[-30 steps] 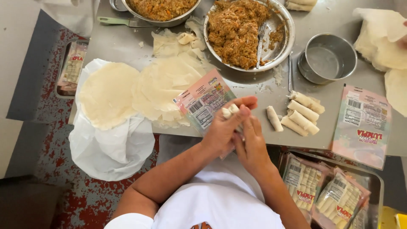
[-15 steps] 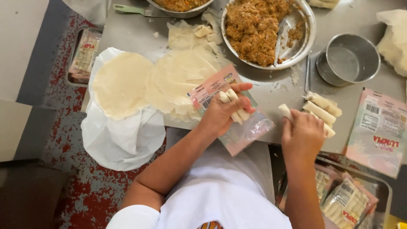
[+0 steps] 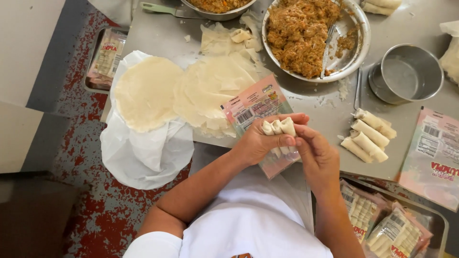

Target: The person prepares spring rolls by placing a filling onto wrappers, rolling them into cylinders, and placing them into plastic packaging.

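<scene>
My left hand [image 3: 260, 141] grips a clear and pink plastic pouch [image 3: 256, 107] with three pale rolled spring rolls [image 3: 278, 127] standing in its mouth. My right hand [image 3: 318, 155] meets it from the right, fingertips touching the rightmost roll and the pouch edge. Both hands are held above the near edge of the steel table [image 3: 158, 36]. A small row of loose rolls [image 3: 367, 134] lies on the table to the right of my hands.
A big steel bowl of brown meat filling [image 3: 306, 36] with a fork stands at the back. An empty small steel pot [image 3: 406, 74] is to its right. Round wrappers [image 3: 148, 91] lie on white plastic at left. Filled pouches [image 3: 382, 224] sit in a tray at lower right.
My right hand came back from the loose rolls at right to the pouch. The pouch now holds three rolls upright.
</scene>
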